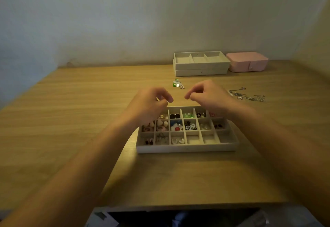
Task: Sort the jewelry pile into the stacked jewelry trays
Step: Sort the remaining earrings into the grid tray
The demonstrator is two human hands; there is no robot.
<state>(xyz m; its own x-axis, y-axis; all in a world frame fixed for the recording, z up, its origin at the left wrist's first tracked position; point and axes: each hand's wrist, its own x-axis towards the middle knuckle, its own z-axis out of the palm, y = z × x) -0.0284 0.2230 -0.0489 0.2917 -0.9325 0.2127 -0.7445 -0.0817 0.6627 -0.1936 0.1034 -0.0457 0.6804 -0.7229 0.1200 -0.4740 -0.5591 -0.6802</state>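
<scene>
A cream tray (186, 148) with many small compartments lies in the middle of the wooden table. Most of its back and middle cells hold earrings and studs, while some front right cells are bare. My left hand (151, 102) hovers over the tray's back left corner, finger and thumb tips curled together. My right hand (207, 93) hovers over the back right corner, pinched the same way. I see nothing between the fingertips of either hand. Beyond the hands lies a small jewelry pile (178, 84) with green and silver pieces.
Two more cream trays (201, 67) are stacked at the back of the table, the top one with three wide compartments. A shut pink jewelry box (247, 63) stands to their right. A tangle of silver chains (250, 96) lies right of my right hand. A wall runs behind the table.
</scene>
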